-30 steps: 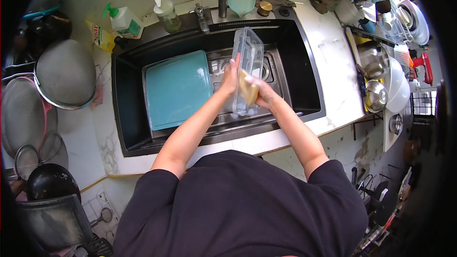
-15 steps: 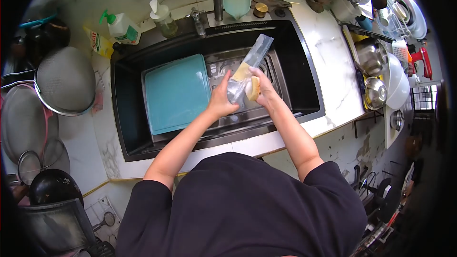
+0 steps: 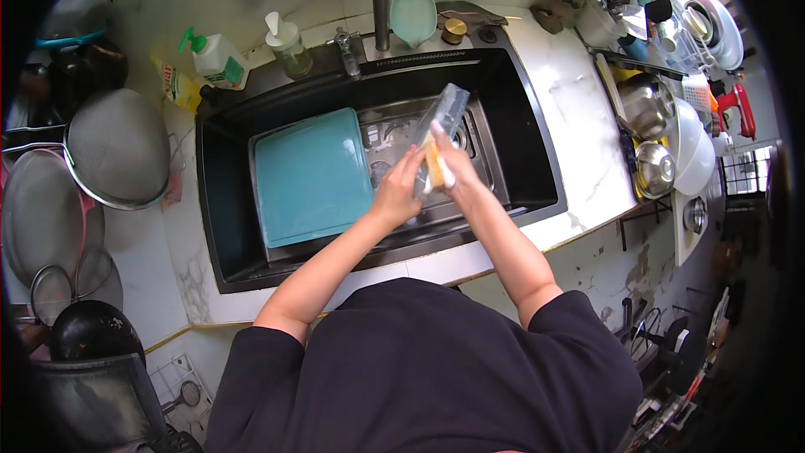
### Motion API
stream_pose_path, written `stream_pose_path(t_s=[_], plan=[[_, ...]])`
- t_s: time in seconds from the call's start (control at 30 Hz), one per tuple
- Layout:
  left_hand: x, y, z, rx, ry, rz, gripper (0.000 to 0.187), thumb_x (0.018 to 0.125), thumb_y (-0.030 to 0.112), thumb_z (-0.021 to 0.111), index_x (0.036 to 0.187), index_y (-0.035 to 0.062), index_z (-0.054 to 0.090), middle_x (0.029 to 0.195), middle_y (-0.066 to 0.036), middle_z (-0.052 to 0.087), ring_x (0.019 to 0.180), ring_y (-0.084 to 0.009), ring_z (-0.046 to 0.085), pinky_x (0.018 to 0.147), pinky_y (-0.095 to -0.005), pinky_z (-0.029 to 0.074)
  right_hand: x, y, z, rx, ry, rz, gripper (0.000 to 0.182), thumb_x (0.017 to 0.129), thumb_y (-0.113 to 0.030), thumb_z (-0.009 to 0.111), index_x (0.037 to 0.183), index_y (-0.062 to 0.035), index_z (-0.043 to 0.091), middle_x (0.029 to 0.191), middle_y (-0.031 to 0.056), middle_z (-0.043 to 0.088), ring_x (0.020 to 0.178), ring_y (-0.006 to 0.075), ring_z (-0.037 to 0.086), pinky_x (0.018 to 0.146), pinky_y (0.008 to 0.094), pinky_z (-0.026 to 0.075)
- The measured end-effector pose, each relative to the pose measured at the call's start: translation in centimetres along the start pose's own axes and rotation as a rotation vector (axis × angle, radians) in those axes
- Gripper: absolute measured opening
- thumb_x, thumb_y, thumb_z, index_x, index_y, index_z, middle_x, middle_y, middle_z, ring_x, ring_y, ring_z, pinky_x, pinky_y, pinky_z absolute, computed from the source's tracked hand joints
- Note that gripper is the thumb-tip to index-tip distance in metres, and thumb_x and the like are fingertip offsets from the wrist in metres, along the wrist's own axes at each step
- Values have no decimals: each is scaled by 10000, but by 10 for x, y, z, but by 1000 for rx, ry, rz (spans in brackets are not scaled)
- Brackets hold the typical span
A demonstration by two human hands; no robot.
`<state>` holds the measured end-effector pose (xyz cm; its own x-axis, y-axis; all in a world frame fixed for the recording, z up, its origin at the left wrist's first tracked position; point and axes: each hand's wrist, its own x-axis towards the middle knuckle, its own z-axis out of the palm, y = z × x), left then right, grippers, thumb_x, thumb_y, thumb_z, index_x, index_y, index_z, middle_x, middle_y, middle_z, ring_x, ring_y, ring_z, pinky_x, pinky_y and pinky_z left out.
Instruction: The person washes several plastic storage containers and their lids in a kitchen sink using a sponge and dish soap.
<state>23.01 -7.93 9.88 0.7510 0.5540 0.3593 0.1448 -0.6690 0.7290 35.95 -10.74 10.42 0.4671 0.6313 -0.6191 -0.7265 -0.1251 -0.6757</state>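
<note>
Over the sink's right part, my left hand (image 3: pixel 397 193) is closed around the lower end of a long, flat, see-through greyish strip (image 3: pixel 454 103). What kind of thing the strip is, I cannot make out. Its far end points up and right. In my right hand (image 3: pixel 457 166) is a yellow sponge (image 3: pixel 435 166) with some white foam, pressed against the strip. The fingers hide much of where the two meet. A teal rectangular tray or lid (image 3: pixel 312 178) lies in the sink to the left of my hands.
The black sink (image 3: pixel 226 210) has a tap (image 3: pixel 347 52) at its back edge. Behind it stand a green-topped pump bottle (image 3: pixel 216 60), a clear soap dispenser (image 3: pixel 288 46) and a pale green dish (image 3: pixel 413 17). Strainers (image 3: pixel 117 147) hang left; metal bowls (image 3: pixel 654 169) stand right.
My right hand has moved slightly left, bringing the sponge over the strip and nearer my left hand. The strip now shows less of its yellowish middle. The view has shifted slightly.
</note>
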Motion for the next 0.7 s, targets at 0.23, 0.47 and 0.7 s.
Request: stream_pose_path(t_s=[0.23, 0.47, 0.7], plan=[[-17, 20, -43, -21, -142, 197, 737, 482, -70, 588, 1188, 31, 404, 1236, -212, 412, 1116, -356, 431, 934, -384, 371, 68, -64, -47, 196, -13, -148, 362, 722, -394, 673, 809, -77, 521, 704, 37, 551, 591, 149, 553, 508, 301, 473], [-5, 7, -40, 14, -40, 71, 699, 513, -45, 590, 1189, 69, 448, 1228, -203, 421, 1090, -353, 451, 921, -374, 378, -10, -1, 12, 4, -176, -11, 415, 722, -358, 688, 975, -70, 530, 770, 13, 548, 645, 95, 530, 533, 257, 443], [-36, 6, -76, 41, -172, 206, 670, 532, -33, 639, 1171, 101, 486, 1242, -162, 431, 1114, -313, 454, 917, -416, 371, 9, -103, -31, 203, -158, 160, 414, 790, -466, 525, 869, -59, 536, 782, 83, 585, 636, 214, 583, 596, 343, 505]])
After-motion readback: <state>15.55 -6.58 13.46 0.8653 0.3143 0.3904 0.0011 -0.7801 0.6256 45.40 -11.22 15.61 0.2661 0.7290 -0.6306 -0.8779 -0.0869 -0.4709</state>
